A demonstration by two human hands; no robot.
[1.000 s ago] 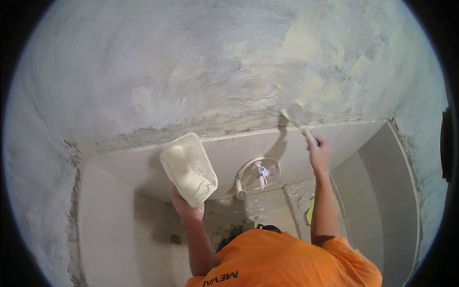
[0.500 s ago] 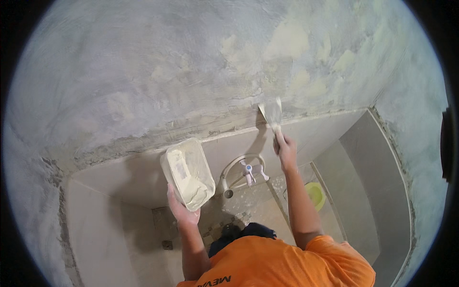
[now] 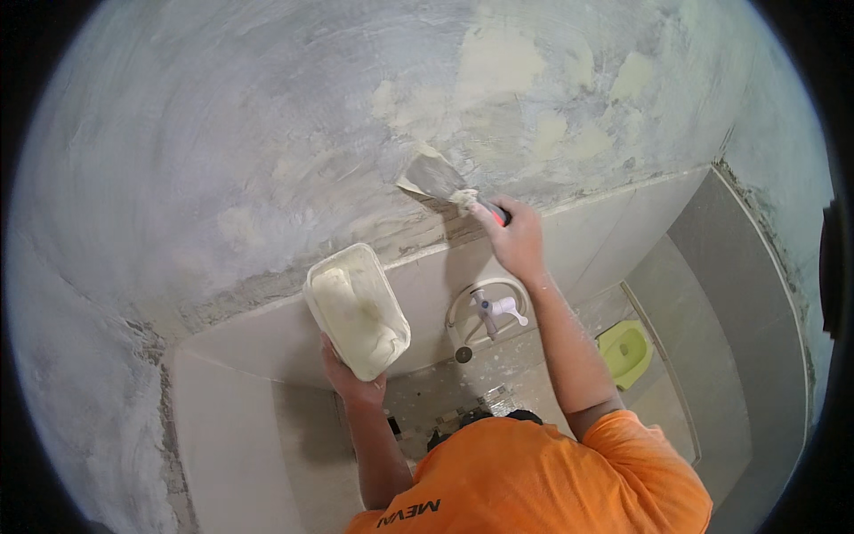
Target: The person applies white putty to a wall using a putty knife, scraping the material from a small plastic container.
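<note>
My left hand [image 3: 354,378] holds a whitish rectangular plastic tub [image 3: 372,274] from below, near its lower end. Pale cream putty [image 3: 342,303] lies inside along one side and at the near end. In my right hand [image 3: 518,240] is a putty knife [image 3: 434,178] with a black and red handle, its neck caked with putty. The wide blade lies close against the grey plastered wall [image 3: 267,151], slanting up and left, with cream putty along its edge. Whether the whole blade edge touches the wall is hard to tell.
Pale tiles [image 3: 614,209] cover the lower wall, their top edge rough with mortar. A white tap [image 3: 491,311] and a looped pale pipe stick out below my right hand. A green squat toilet [image 3: 625,353] is set in the floor at right.
My right hand has carried the putty knife up and left on the wall, its blade turning from upward to up-left. The view has shifted; my left hand still holds the tub.
</note>
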